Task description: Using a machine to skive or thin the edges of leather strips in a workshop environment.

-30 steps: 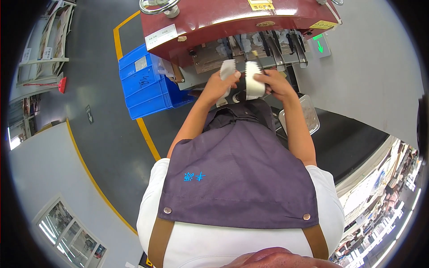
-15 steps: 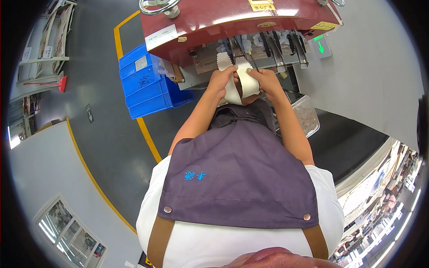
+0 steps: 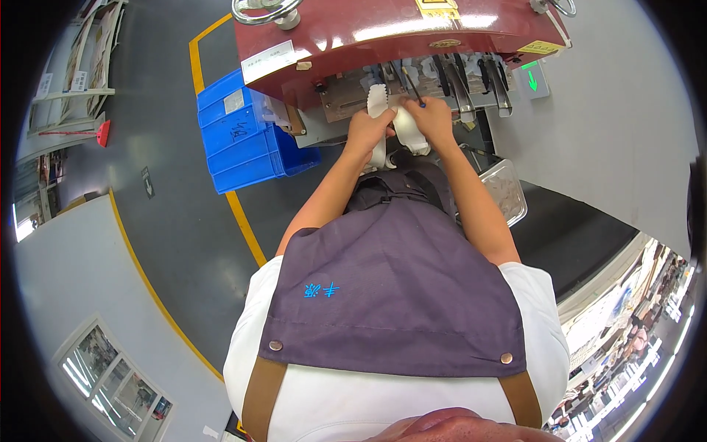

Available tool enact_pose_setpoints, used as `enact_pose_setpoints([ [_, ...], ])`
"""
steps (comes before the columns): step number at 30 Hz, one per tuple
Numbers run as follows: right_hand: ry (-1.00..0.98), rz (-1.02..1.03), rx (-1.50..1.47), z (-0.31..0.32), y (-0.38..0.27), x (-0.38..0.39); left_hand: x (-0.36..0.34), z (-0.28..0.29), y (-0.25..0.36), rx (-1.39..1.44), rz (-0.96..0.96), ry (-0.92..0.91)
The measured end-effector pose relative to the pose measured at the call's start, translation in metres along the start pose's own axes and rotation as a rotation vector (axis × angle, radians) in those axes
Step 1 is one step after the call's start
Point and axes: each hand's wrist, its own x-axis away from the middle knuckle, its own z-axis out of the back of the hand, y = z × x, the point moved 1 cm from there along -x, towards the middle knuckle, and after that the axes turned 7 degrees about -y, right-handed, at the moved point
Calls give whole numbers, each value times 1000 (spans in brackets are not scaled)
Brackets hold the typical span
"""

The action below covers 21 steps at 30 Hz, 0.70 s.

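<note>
A cream-white flexible strip (image 3: 411, 135) with a scalloped edge is held in both hands at the front of a dark red machine (image 3: 383, 37). My left hand (image 3: 366, 132) closes round one end, and the wavy tip sticks up beyond its thumb. The strip's other end is in my right hand (image 3: 433, 118), fingers curled in at the machine's work edge. Its middle hangs down between the hands as a loop. The narrow metal guides (image 3: 458, 92) stand just right of my right hand. My right fingertips are partly hidden.
A blue plastic bin (image 3: 236, 140) stands left of the machine, over a yellow floor line (image 3: 245, 228). Right of my forearm sits a clear tray (image 3: 504, 191) with small pieces in it. Handwheels (image 3: 265, 9) top the machine. A grey wall rises at the right.
My right hand has moved up toward the machine and turned over, carrying its end of the strip. The loop has twisted and narrowed. My left hand has shifted only slightly.
</note>
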Motion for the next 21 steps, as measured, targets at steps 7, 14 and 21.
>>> enact_pose_setpoints([
  [7,-135,-57,-323,-3,12,11,-3,1,-11,-131,-80,67],
  [14,42,-51,-140,-11,8,-3,-12,0,6,-188,-63,24],
  [21,38,-39,-214,-12,-1,14,-9,0,-13,-318,-84,94],
])
